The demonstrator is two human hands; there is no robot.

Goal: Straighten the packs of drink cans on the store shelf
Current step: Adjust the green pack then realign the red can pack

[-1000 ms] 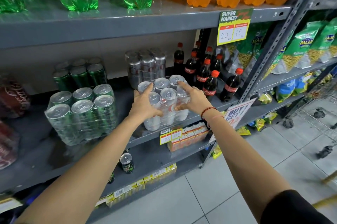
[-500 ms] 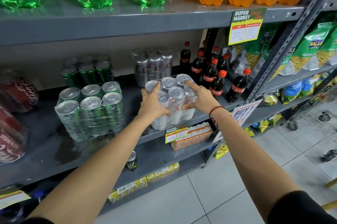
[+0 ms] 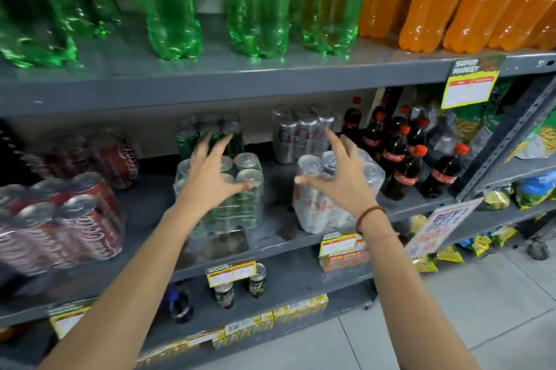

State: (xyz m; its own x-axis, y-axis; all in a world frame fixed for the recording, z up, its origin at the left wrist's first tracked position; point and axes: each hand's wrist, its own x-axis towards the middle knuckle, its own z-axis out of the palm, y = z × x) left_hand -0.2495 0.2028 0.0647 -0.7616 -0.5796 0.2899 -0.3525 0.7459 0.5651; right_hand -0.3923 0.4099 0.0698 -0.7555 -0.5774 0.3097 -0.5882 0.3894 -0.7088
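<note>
Both hands are open, fingers spread, holding nothing. Left hand (image 3: 210, 172) hovers over the top of the green can pack (image 3: 228, 198); whether the palm touches the can tops cannot be told. Right hand (image 3: 340, 177) hovers over the silver can pack (image 3: 328, 198), fingers fanned above its lids.

Landmark: silver can pack, at the front edge of the middle shelf (image 3: 270, 237). Green can pack stands just left of it with a gap between. Red can pack (image 3: 60, 228) is well to the left, also near the front edge. Behind the silver can pack sits a second silver pack (image 3: 301, 134); cola bottles (image 3: 403, 165) stand just to its right.

Handling judgement: six full cans in shrink film, so probably heavy and rigid as a block. The film looks slick and stretches; it is poor to pinch. Best hold is likely palms on two opposite sides, low on the cans, then slide or pivot on the shelf rather than lift. Green can pack appears slightly turned against the shelf edge. Risk: nudging the cola bottles.
</note>
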